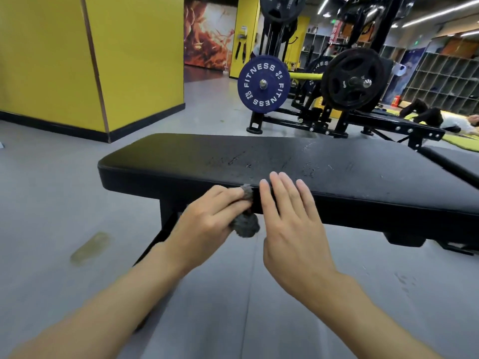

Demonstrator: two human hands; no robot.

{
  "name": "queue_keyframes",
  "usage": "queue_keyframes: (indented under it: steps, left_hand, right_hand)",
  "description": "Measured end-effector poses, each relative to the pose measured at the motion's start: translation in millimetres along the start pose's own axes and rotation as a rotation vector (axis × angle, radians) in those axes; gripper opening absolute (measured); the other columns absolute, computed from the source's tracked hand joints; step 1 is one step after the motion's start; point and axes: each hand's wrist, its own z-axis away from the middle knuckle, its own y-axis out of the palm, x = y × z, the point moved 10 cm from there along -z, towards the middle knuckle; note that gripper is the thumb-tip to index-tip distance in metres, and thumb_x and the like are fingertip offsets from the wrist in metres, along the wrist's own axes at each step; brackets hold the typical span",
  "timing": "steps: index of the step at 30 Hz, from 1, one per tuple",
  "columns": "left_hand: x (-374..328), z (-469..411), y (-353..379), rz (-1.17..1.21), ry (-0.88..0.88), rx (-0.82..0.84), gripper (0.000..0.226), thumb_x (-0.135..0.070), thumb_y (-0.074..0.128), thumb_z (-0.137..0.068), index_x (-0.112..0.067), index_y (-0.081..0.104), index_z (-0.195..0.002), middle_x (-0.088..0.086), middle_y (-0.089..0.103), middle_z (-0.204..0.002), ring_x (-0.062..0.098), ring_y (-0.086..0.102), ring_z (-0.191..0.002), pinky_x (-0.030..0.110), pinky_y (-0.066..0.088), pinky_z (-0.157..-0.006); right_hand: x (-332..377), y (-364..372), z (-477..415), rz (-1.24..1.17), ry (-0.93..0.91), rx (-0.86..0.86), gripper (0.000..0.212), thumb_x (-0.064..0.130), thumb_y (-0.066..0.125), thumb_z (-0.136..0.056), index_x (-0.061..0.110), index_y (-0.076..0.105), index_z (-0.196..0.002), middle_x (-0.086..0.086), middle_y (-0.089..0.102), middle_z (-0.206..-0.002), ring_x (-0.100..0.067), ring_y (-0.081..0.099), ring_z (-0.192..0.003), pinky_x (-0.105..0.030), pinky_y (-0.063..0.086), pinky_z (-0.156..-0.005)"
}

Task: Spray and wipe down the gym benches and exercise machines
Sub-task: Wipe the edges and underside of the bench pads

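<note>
The left hand (207,216) grips a bunched grey cloth (246,226) and presses it against the near side of the bench (259,151). Part of the cloth pokes out above the fingertips at the pad's top corner, and the rest hangs below the palm. Just right of it, the right hand (290,224) lies wide, fingers straight, holding nothing, with its fingertips over the pad's edge. Beyond both hands, damp streaks (259,161) show on the bench top. No spray bottle is in view.

The likely step is wiping the pad's side edge. The cloth is wadded so small that little of it meets the vinyl, so a pass along the edge could miss strips or only smear the wet. The loose tail under the palm could catch on the frame beneath the pad and pull free of the grip. If the streaks beyond the fingertips are left while the edge is worked, they may dry into marks. The right hand sits close in the cloth's path and could block a rightward stroke.
</note>
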Motion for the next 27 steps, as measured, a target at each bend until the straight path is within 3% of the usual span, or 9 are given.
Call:
queue_keyframes:
  steps: [3, 6, 10, 13, 16, 21, 23, 27]
  left_hand:
    - [24.3, 14.0, -14.9, -0.028, -0.113, -0.069, 0.023, 0.007, 0.065, -0.090, 0.007, 0.071, -0.112, 0.019, 0.067, -0.116, 0.036, 0.063, -0.096, 0.043, 0.052, -0.087]
    - [-4.0, -10.7, -8.9, 0.057, -0.059, -0.111, 0.019, 0.006, 0.062, -0.093, 0.009, 0.071, -0.110, 0.018, 0.068, -0.115, 0.035, 0.064, -0.094, 0.040, 0.052, -0.087]
    - [8.9, -4.1, -12.7, 0.024, 0.038, -0.017, 0.018, 0.004, 0.059, -0.096, 0.007, 0.071, -0.110, 0.017, 0.067, -0.115, 0.032, 0.063, -0.090, 0.039, 0.053, -0.085]
    - [64.7, 34.5, -37.2, -0.026, -0.083, -0.017, 0.025, 0.003, 0.052, -0.095, 0.007, 0.072, -0.110, 0.019, 0.067, -0.117, 0.037, 0.064, -0.094, 0.042, 0.053, -0.086]
    - [76.4, 45.4, -49.8, -0.062, -0.190, -0.092, 0.025, 0.005, 0.055, -0.090, 0.007, 0.072, -0.109, 0.018, 0.067, -0.115, 0.036, 0.063, -0.094, 0.045, 0.052, -0.084]
    - [23.0, 3.4, -24.6, 0.074, -0.001, -0.085, 0.017, 0.006, 0.058, -0.096, 0.007, 0.072, -0.107, 0.018, 0.068, -0.114, 0.033, 0.063, -0.089, 0.039, 0.054, -0.083]
    - [42.5, 17.2, -27.7, 0.045, 0.012, -0.040, 0.018, 0.005, 0.057, -0.097, 0.006, 0.072, -0.107, 0.017, 0.068, -0.114, 0.033, 0.062, -0.088, 0.039, 0.054, -0.083]
    - [109.7, 67.8, -52.4, -0.039, -0.141, -0.034, 0.022, 0.008, 0.058, -0.089, 0.005, 0.074, -0.105, 0.017, 0.068, -0.114, 0.035, 0.065, -0.091, 0.042, 0.054, -0.084]
  right_hand:
    - [18.4, 6.1, -10.7, 0.009, -0.018, 0.013, 0.071, 0.012, 0.020, -0.080, -0.007, 0.038, -0.146, -0.025, 0.036, -0.153, -0.037, 0.029, -0.146, -0.053, 0.021, -0.119]
    - [14.8, 7.0, -12.8, -0.019, 0.034, -0.010, 0.066, 0.010, 0.027, -0.082, -0.010, 0.042, -0.142, -0.026, 0.041, -0.150, -0.038, 0.035, -0.143, -0.050, 0.023, -0.118]
    - [19.8, 8.5, -17.6, 0.019, 0.045, -0.001, 0.065, 0.008, 0.029, -0.082, -0.011, 0.040, -0.143, -0.027, 0.041, -0.149, -0.039, 0.034, -0.143, -0.052, 0.023, -0.118]
    - [33.9, 13.4, -24.2, 0.037, 0.044, 0.040, 0.070, 0.004, 0.044, -0.076, -0.011, 0.038, -0.144, -0.027, 0.039, -0.150, -0.040, 0.031, -0.144, -0.054, 0.022, -0.118]
    - [45.7, 16.3, -30.3, 0.037, 0.045, 0.051, 0.071, 0.003, 0.042, -0.074, -0.011, 0.039, -0.144, -0.027, 0.040, -0.150, -0.039, 0.032, -0.144, -0.054, 0.023, -0.118]
    - [45.6, 21.1, -35.7, 0.028, 0.081, 0.036, 0.070, 0.001, 0.044, -0.074, -0.013, 0.040, -0.142, -0.028, 0.042, -0.147, -0.039, 0.034, -0.143, -0.049, 0.021, -0.119]
    - [47.9, 23.1, -37.0, 0.062, 0.064, 0.045, 0.070, 0.004, 0.044, -0.075, -0.013, 0.038, -0.143, -0.029, 0.041, -0.148, -0.040, 0.033, -0.143, -0.051, 0.021, -0.119]
    - [56.4, 25.1, -40.2, 0.076, 0.102, 0.052, 0.069, 0.002, 0.041, -0.076, -0.013, 0.036, -0.144, -0.030, 0.040, -0.147, -0.042, 0.032, -0.142, -0.055, 0.020, -0.119]
